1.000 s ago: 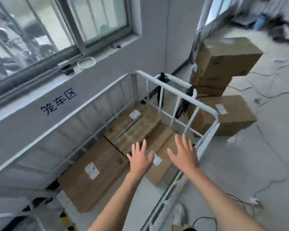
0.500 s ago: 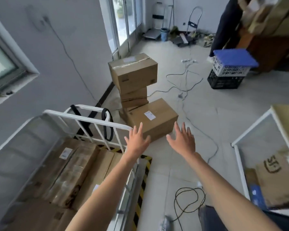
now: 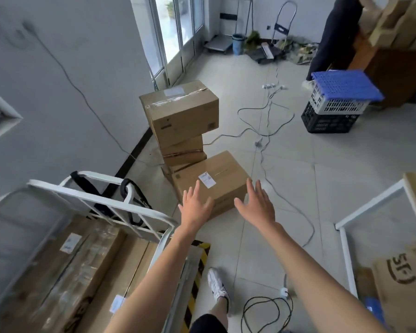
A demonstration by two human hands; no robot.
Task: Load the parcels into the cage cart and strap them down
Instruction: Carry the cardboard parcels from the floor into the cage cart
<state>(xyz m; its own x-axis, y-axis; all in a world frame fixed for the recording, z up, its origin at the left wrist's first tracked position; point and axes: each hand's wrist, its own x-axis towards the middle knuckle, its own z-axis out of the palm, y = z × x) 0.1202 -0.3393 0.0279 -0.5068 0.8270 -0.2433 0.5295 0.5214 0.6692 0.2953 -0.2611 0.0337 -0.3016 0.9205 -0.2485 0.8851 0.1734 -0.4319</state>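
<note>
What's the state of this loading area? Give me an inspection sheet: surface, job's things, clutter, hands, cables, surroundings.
Surface: pale tiled floor, with a hazard stripe beside the cart.
Job's things: white cage cart holds flat cartons; black straps hang on its end rail; labelled parcel on the floor, carton stack behind it.
Clutter: stacked crates, hand truck, blue bin.
Hands: left hand and right hand open, fingers straight, reaching toward the parcel; contact cannot be told.
Cables: pale cables run across the floor; black coil near the shoe.
Surroundings: grey wall, glass doors, second white cart at right, a standing person far back.
</note>
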